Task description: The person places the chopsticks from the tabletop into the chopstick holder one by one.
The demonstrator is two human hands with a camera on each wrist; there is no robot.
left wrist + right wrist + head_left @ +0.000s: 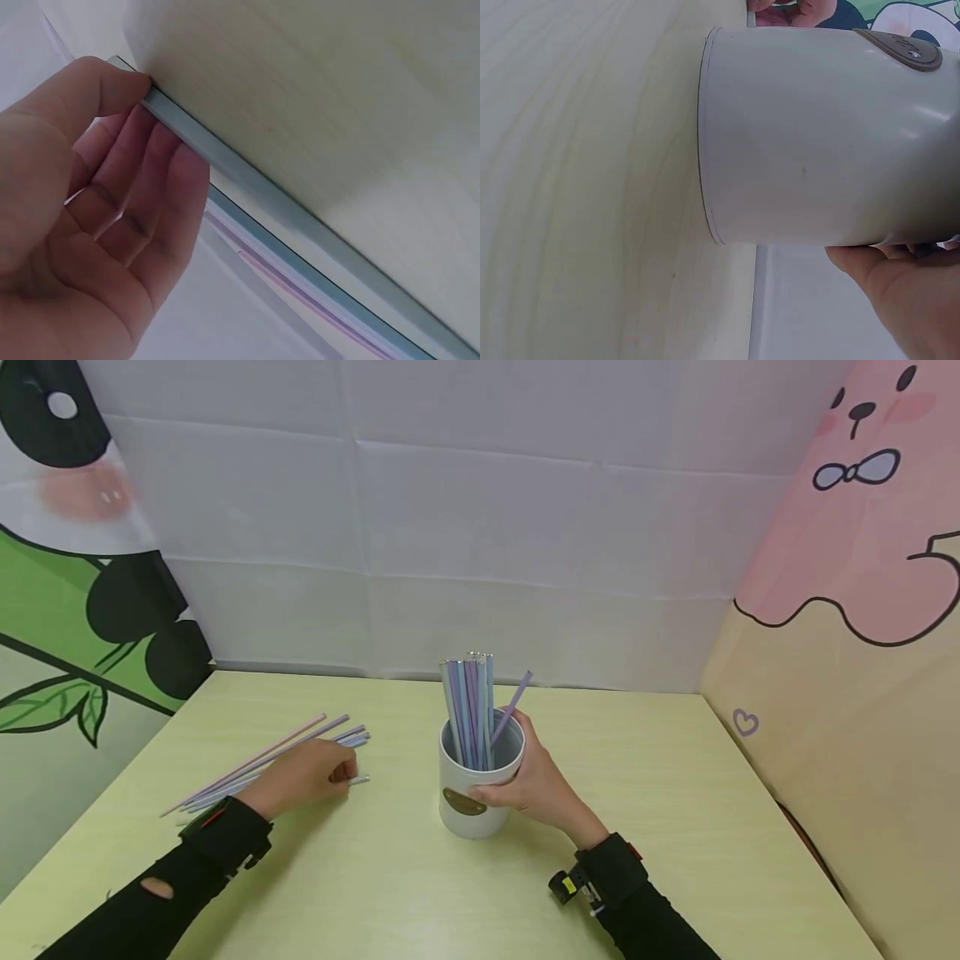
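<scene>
While the right hand wraps the white cup near the rim, thumb across the front and fingers round the back, the left hand sits on the loose straw pile on the desk, well apart from the cup to its left.

Left wrist view: thumb and fingers pinch the end of one pale blue-grey straw; the rest of the pile lies flat just beside it, lilac and blue. So left fingers are closed on a single straw, right fingers are closed round the cup.

Step in hand, as I judge it: lifting one straw off the pile to go in the cup. To do it well:
- keep the pinch at the very end, so only one straw comes up and the neighbours don't drag
- raise it clear of the pile before swinging over
- tip it vertical and enter the cup from above; the bundle stands tall over the rim, so a low sideways approach would knock it
- right hand holds the cup down; it's tall and narrow and looks likely to tip

Containers: one cup, upright on the desk, brown oval label on the front. Inside: a bundle of straws standing near vertical against the left wall, plus one lilac straw leaning right. Exact count unclear.
</scene>
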